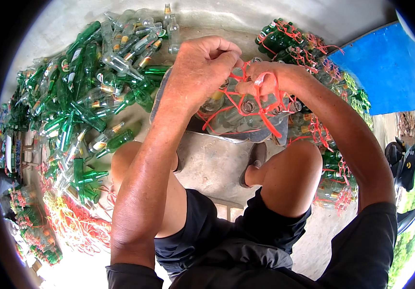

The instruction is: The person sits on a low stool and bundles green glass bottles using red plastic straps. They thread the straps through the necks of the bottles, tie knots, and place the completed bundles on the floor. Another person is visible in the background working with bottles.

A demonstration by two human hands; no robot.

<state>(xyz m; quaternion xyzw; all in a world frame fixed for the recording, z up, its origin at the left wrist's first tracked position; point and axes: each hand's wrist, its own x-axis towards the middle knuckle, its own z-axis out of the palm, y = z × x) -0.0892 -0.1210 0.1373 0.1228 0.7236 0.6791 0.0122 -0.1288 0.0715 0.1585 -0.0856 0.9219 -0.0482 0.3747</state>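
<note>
My left hand [202,65] and right hand [278,78] pinch red strapping [268,124] over clear bottles [229,118], with tied bundles [277,41] right, untied bottles [89,116] left.

Coral-red ribbon [267,124], clear bottles [229,118]
Bottles at left [90,116] green and clear; strands near left [79,224] red and yellow; panel far right [385,67] blue; shorts [198,216] black.
</note>
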